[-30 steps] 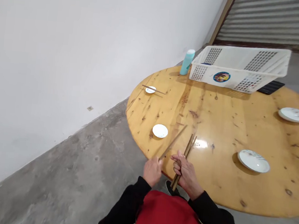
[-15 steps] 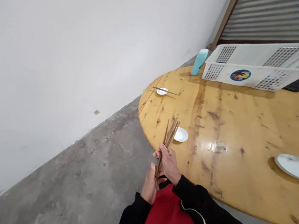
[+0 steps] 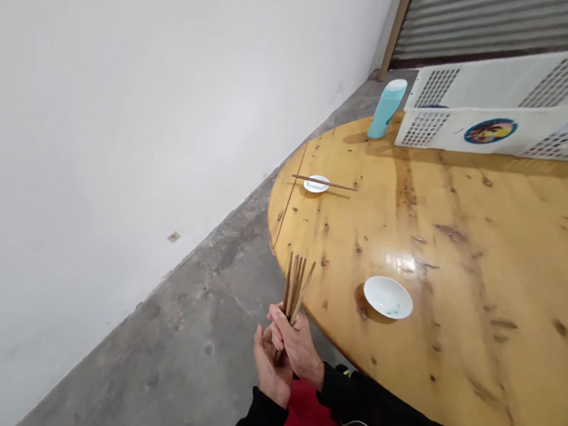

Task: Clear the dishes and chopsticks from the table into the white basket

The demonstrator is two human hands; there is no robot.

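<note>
My right hand (image 3: 300,348) is wrapped round a bundle of several brown wooden chopsticks (image 3: 295,282), whose upper ends fan out slightly. Cupped beneath it, my left hand (image 3: 268,372) bears the lower ends of the bundle against its palm; some of its fingers are hidden behind the right hand. Both hands are just off the table's near-left edge. To their right on the table is a small white dish (image 3: 387,296). Farther back, a brown chopstick (image 3: 339,186) or a closely aligned pair lies across another small white dish (image 3: 312,187).
The rounded wooden table (image 3: 458,277) spreads to the right. A turquoise bottle with a white cap (image 3: 387,109) stands near the back, beside a white plastic basket (image 3: 452,132). On the left are grey concrete floor (image 3: 190,351) and a white wall (image 3: 146,126).
The camera view has shifted. The chopsticks and both hands have moved left and away from the nearer small dish. The bundle is more upright, and my left hand cups it more closely.
</note>
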